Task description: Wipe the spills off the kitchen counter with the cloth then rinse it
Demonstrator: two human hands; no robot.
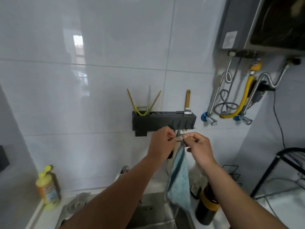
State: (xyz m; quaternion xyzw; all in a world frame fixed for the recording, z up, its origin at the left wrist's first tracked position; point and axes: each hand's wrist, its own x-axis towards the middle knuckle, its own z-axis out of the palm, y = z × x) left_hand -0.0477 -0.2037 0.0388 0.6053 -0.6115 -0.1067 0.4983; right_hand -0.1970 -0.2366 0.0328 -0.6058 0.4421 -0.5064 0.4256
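With forearms (115, 195) raised, pinches cloth (179, 182) loop in left hand (162, 142) and right hand (197, 146) fingers, presumably at the rack (158, 121) hook.

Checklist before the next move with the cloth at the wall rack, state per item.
1. Left hand pinches the blue cloth at its top: ok.
2. Right hand pinches it too: ok.
3. Cloth hangs free below the hands: ok.
4. Cloth's top caught on the black rack: cannot tell, the hands hide it.
5. Cloth clear of the dark bottle: cannot tell, they overlap in view.
6. Cloth rinsed: cannot tell.
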